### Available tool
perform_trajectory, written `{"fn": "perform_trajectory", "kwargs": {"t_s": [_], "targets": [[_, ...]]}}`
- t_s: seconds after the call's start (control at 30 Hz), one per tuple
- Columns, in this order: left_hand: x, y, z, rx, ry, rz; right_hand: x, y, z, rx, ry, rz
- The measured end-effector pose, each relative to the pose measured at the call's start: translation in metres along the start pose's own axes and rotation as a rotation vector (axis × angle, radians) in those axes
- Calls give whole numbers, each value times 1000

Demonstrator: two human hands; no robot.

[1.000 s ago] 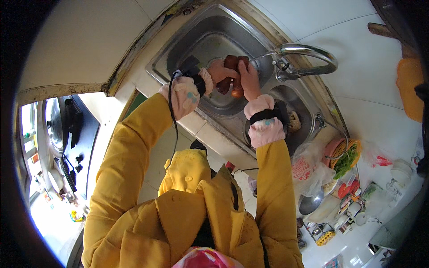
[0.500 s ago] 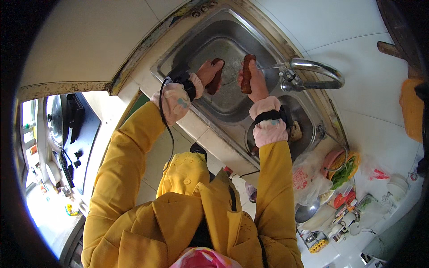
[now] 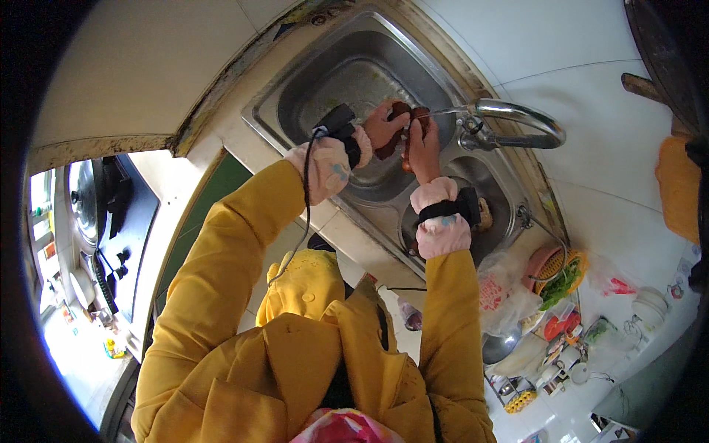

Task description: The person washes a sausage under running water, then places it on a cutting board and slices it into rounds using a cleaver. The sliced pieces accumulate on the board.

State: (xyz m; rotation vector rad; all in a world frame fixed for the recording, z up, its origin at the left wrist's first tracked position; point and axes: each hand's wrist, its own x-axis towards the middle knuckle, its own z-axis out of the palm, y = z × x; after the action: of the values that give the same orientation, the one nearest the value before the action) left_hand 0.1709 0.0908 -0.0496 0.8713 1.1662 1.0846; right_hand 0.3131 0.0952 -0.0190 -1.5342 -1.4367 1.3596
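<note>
My hands are close together over the large steel basin (image 3: 310,92) of the sink. My left hand (image 3: 379,127) is closed round a dark reddish-brown piece (image 3: 389,149), which looks like a cured sausage. Beside it, my right hand (image 3: 423,153) grips a longer reddish-brown sausage (image 3: 420,113), held roughly upright in the picture. A thin stream of water (image 3: 443,112) runs from the curved chrome faucet (image 3: 521,122) onto the top of the right-hand sausage. The fingers hide the middle of both pieces.
A smaller basin (image 3: 469,166) under my right wrist holds a pale brown lump (image 3: 484,213). At right stand a plastic bag (image 3: 496,292) and a yellow basket (image 3: 579,267) with green leaves (image 3: 559,287). A cable (image 3: 306,199) hangs from my left wrist. A stove (image 3: 129,229) is at far left.
Both hands have come closer together, the left moving right and the right a little lower. The right-hand sausage is now under the running water.
</note>
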Motion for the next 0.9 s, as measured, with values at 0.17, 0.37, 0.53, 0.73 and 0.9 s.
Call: {"fn": "perform_trajectory", "kwargs": {"t_s": [0.17,0.37,0.53,0.73,0.9], "targets": [[7,13,23,-7,37,-209,-8,-3,-21,-94,44,99],[27,2,29,-197,30,119,-11,-6,-13,-203,111,-305],[19,-4,32,-443,-89,199,-10,-6,-19,-244,90,-359],[31,-9,27,192,189,94,-15,-13,-10,-198,111,-360],[59,-44,20,338,446,-31,-14,-25,3,-217,155,-427]]}}
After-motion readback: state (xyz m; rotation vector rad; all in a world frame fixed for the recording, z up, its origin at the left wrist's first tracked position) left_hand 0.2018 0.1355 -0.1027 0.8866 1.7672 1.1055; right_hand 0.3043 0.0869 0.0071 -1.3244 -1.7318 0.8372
